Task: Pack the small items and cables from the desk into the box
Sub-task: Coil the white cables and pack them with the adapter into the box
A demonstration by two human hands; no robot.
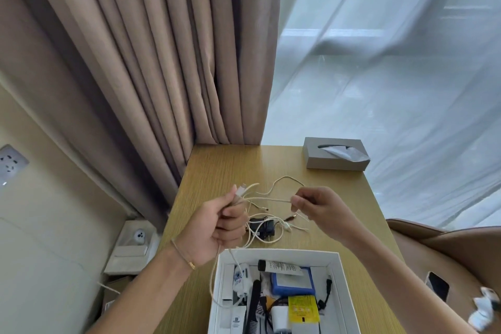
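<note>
Both hands are up over the wooden desk (339,211), and the white cable (271,199) runs between them. The left hand (219,228) is curled into a fist round a bundle of the cable's loops, with a white plug end poking up and away past its thumb. The right hand (317,207) pinches the same cable between thumb and forefinger, the other fingers loosely folded. Between the two hands the cable runs nearly level, left to right across the desk — that stretch is its long axis here. Beyond the right hand's pinch a slack loop arcs away toward the far edge of the desk and curls back. From under the left fist a strand hangs down and trails into the near-left corner of the white box (340,266).

Just below the hands, on the desk, lies a black adapter (261,225) tangled in more white cable. The box sits at the near edge, already holding a blue case (291,283), a black-capped tube (282,266), a yellow packet (302,308) and a black comb (253,304). A grey tissue box (334,154) stands at the far right corner — well apart from both hands.
</note>
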